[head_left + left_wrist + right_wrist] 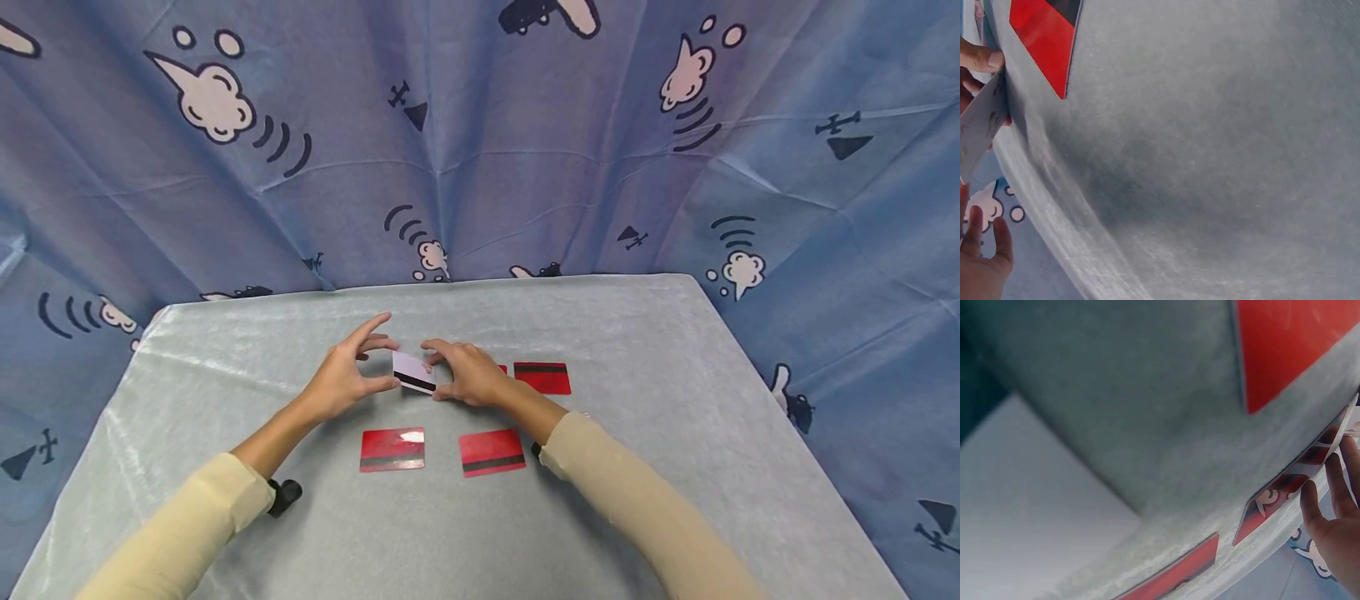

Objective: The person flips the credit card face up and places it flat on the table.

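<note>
I see the left hand [341, 380] spread wide, thumb and fingertip gripping the left edge of the white card [412, 367], another finger raised free. Toward the tabletop's [637, 333] near edge from them lies a glossy red card, first of four [392, 450]. The white card, thin and rectangular with a dark stripe, is held tilted between both hands, toward the tabletop's far edge. Next comes the right hand [472, 377], pinching that card's right edge. A second red card [491, 452] lies nearer me; a third [503, 367] peeks out behind the hand (which covers most of it from my head view); a fourth [542, 378] lies farther right.
</note>
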Motion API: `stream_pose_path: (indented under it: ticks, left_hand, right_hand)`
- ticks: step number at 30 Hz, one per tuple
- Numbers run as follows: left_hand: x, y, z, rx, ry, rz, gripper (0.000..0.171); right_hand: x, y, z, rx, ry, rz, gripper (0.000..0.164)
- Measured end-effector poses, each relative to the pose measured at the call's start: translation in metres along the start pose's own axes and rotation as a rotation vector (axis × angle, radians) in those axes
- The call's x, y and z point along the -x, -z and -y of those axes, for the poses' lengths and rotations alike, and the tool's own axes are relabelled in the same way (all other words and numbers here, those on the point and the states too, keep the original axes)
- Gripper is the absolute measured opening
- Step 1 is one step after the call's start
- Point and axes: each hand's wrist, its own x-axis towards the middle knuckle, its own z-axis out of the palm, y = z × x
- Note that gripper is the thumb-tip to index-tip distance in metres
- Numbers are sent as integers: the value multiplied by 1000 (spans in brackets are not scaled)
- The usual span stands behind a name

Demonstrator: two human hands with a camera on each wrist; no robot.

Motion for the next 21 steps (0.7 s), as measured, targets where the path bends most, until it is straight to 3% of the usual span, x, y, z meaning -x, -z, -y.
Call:
stream_pose_path:
  ticks: [21]
  left_hand:
    - [-3,-2,-3,13,-21,-8,92]
  right_hand:
    - [2,-2,-1,22,46,-19,75]
